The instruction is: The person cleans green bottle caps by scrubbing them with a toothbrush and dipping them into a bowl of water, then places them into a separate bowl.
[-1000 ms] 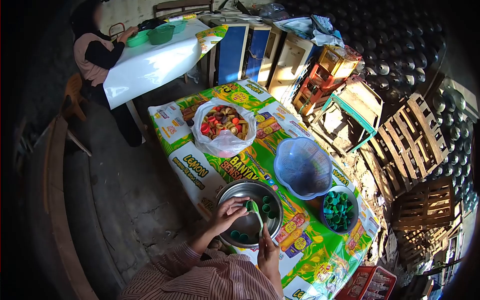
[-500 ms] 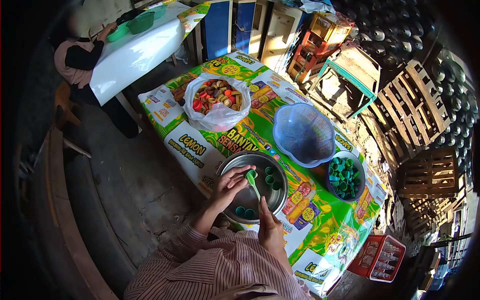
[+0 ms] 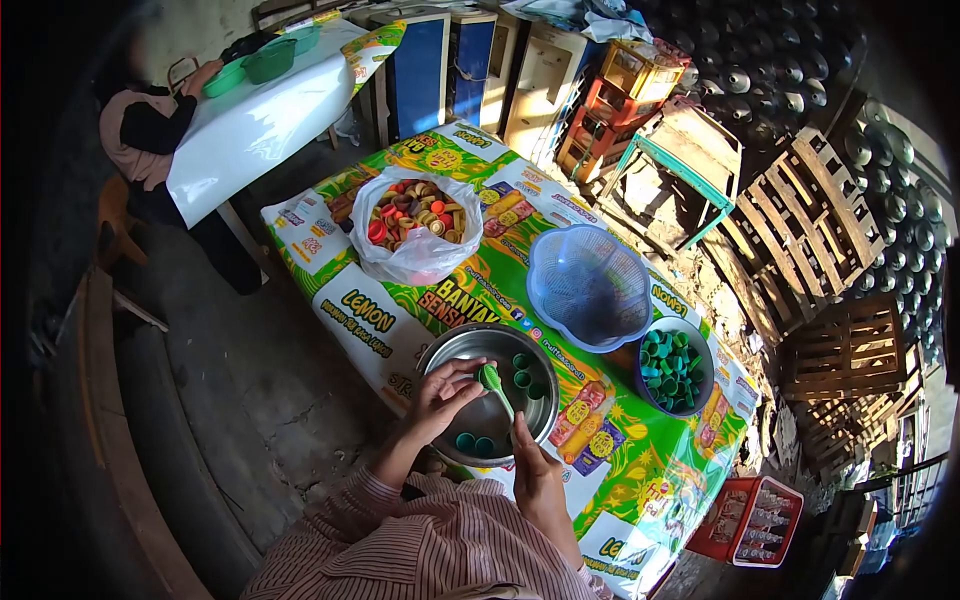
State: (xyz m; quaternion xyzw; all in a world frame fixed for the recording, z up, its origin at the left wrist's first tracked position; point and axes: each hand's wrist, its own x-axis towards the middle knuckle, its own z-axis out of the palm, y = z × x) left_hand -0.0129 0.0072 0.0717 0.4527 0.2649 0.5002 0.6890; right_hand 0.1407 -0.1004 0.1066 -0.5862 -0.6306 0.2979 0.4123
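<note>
Over a steel basin (image 3: pixel 428 352), my left hand (image 3: pixel 442 395) pinches a small green bottle cap (image 3: pixel 487 374) at its fingertips. My right hand (image 3: pixel 538 475) is closed on the handle of a slim light green spoon-like tool (image 3: pixel 505 403). The tool's far end meets the cap; fingers and blur hide its exact shape. Several dark green caps (image 3: pixel 522 378) lie inside the basin on the right, and two teal caps (image 3: pixel 474 443) rest near its front side.
Beyond the basin are a plastic bag (image 3: pixel 385 262) of mixed caps, a blue perforated basket (image 3: pixel 545 290) and a bowl (image 3: pixel 708 392) of green caps. They share a table with a printed cover (image 3: pixel 365 318). Another person (image 3: pixel 150 135) sits at a white table (image 3: pixel 250 130). A red crate (image 3: pixel 725 525) stands at right.
The view has shifted, so the table appears lower and further left. Both hands keep their hold over the basin, with the cap and tool tilted slightly differently.
</note>
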